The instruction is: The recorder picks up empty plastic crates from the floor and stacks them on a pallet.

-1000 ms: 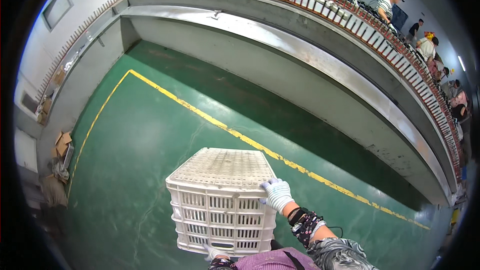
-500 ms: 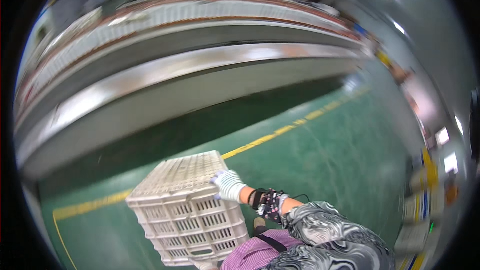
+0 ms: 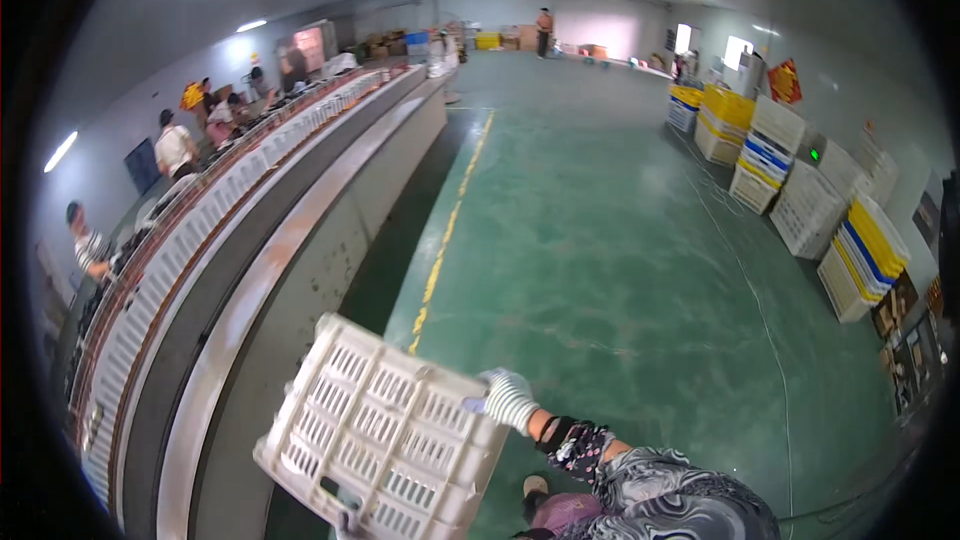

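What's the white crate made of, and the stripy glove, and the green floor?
Crate: probably hard, dull plastic, because the slots and ribs look moulded together.
Stripy glove: seems soft, dull knit cloth, since it fits snugly.
Floor: perhaps painted concrete, smooth with a faint shine and pale scuffs.

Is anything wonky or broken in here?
The white crate looks tilted, but the right hand is gripping its edge. The yellow floor line beyond it looks patchy and ragged, as if worn. I can't see any spill.
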A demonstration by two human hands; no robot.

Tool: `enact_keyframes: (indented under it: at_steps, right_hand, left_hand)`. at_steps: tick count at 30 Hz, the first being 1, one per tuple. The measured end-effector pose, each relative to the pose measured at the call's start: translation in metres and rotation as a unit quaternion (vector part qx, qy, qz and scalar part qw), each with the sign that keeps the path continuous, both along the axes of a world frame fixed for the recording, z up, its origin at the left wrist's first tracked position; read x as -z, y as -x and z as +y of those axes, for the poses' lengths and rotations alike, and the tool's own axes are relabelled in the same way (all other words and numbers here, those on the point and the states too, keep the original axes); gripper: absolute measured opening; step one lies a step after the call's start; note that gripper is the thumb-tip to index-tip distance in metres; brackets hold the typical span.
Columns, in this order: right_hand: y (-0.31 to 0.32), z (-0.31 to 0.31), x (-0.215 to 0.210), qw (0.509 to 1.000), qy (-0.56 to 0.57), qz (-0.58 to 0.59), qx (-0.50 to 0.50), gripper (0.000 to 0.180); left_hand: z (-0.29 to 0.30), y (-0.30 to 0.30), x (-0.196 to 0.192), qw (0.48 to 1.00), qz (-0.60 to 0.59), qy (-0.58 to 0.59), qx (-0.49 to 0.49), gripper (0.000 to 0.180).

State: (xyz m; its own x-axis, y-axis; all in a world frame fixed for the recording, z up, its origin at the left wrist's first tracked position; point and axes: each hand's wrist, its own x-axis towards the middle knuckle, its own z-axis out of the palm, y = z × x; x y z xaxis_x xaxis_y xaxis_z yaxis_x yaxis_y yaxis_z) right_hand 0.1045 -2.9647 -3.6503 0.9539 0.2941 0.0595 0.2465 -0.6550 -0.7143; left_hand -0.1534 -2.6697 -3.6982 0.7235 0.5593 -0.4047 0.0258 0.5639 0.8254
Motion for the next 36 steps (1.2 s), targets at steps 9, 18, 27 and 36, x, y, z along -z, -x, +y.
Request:
enact_keyframes:
  at_steps: [9, 18, 27, 36]
  right_hand:
    - [-0.139, -0.277, 0.000, 0.891, -0.245, 0.166, 0.344, 0.050]
    - [-0.149, -0.455, -0.017, 0.718, -0.321, 0.128, 0.604, 0.059]
    - [-0.151, -0.543, -0.022, 0.466, -0.374, 0.055, 0.800, 0.066]
    - [-0.219, -0.735, 0.001, 0.375, -0.341, 0.000, 0.862, 0.062]
  left_hand:
    - [-0.230, -0.385, -0.109, 0.927, -0.175, 0.090, 0.321, 0.056]
    - [-0.487, -0.634, -0.168, 0.786, -0.098, 0.131, 0.596, 0.057]
    - [-0.803, -0.745, -0.171, 0.555, -0.001, 0.145, 0.819, 0.058]
    - [-1.047, -0.827, -0.137, 0.455, 0.026, 0.196, 0.868, 0.059]
